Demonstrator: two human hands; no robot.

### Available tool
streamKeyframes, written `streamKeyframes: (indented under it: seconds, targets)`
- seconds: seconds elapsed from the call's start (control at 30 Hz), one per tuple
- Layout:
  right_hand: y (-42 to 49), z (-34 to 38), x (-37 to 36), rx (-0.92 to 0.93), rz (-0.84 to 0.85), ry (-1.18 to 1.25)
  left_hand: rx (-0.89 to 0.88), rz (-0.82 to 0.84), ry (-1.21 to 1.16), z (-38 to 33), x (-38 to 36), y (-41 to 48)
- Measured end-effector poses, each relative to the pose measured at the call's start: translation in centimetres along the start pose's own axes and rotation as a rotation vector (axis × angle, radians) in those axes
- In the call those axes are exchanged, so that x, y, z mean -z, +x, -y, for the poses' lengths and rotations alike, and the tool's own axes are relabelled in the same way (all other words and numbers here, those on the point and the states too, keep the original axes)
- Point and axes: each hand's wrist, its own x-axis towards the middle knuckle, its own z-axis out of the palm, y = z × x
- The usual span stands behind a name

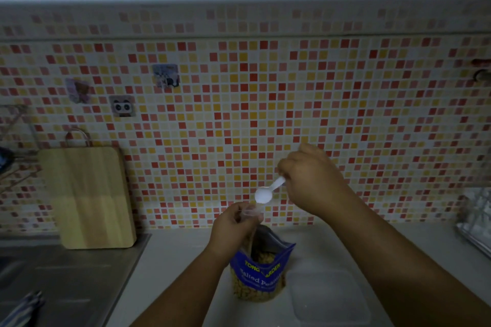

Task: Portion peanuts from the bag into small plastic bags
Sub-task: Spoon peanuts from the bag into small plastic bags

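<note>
An open blue bag of salted peanuts [261, 271] stands upright on the white counter, peanuts showing through its mouth and clear lower part. My left hand [232, 225] pinches the top of a small clear plastic bag [252, 214] just above the peanut bag. My right hand [309, 179] grips the handle of a white plastic scoop [265, 192], whose bowl is tilted over the small bag's mouth. What the scoop contains cannot be made out.
A stack of clear plastic bags [329, 292] lies on the counter [180, 260] right of the peanut bag. A wooden cutting board [90, 196] leans against the tiled wall at left, beside a steel sink drainer [61, 281]. A glass rack [475, 220] sits at far right.
</note>
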Motion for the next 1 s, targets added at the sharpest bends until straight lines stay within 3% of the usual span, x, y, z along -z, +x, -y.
streamKeyframes:
  seconds: [0.1, 0.2, 0.3, 0.4, 0.5, 0.63, 0.7, 0.8, 1.0]
  targets:
    - [-1.3, -1.2, -1.6, -0.243, -0.070, 0.091, 0.019, -0.014, -0.122, -0.1, 0.4, -0.1]
    - [-3.1, -0.5, -3.9, -0.425, 0.211, 0.091, 0.025, -0.035, -0.234, -0.5, 0.8, -0.4]
    - [-5.0, 1.4, -6.7, -0.411, 0.487, 0.107, 0.028, -0.060, -0.308, -0.5, 1.0, -0.5]
    - [-6.3, 2.9, -8.7, -0.346, 0.610, 0.053, 0.029, -0.078, -0.329, -0.7, 1.2, -0.9]
    - [-6.7, 3.9, -8.3, -0.327, 0.487, 0.127, 0.011, -0.066, -0.317, -1.2, 1.5, -1.8]
    - [-7.5, 6.6, -6.0, -0.431, 0.389, 0.716, -0.007, -0.020, -0.273, -1.5, 1.7, -3.8]
    - [-8.4, 8.2, -5.4, -0.458, 0.322, 0.893, 0.012, 0.026, -0.281, -1.3, 1.4, -5.1]
    - [-10.2, 9.5, -5.7, -0.557, 0.238, 0.985, 0.050, 0.090, -0.280, -0.5, 1.1, -6.9]
    - [-14.1, 9.9, -8.3, -0.733, 0.273, 1.087, 0.132, 0.184, -0.263, 2.9, 1.9, -9.2]
